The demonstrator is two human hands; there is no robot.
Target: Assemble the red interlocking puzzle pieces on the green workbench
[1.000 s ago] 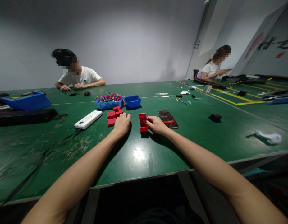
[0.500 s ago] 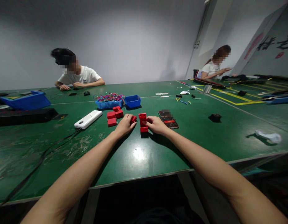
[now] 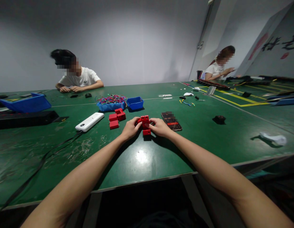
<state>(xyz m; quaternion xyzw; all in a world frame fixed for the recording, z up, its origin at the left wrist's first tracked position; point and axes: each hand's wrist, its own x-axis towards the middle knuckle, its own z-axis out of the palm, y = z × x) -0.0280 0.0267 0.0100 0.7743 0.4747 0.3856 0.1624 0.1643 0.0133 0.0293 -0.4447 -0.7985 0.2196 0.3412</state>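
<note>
My right hand point(image 3: 159, 127) grips a red notched block point(image 3: 145, 118) by its right side, holding it upright just above the green tabletop. The block has small holes in its ends and a recess in the middle. From the other side my left hand point(image 3: 131, 128) pinches a smaller red block point(image 3: 138, 120), mostly hidden by the fingers, against the notched block's left side. I cannot tell whether the two pieces are joined. Left of my hands lie several more red blocks point(image 3: 114, 124), some with thin pins sticking out.
Behind the red blocks are a blue bin of coloured wires point(image 3: 111, 107) and a smaller blue bin point(image 3: 135, 104). A phone point(image 3: 172, 121) lies right of my hands, a white power bank point(image 3: 90, 122) with a black cable to the left. Two people sit across the table point(image 3: 127, 167).
My left hand has moved right, bringing the smaller red block up against the notched one. The right hand has stayed nearly still with its block.
</note>
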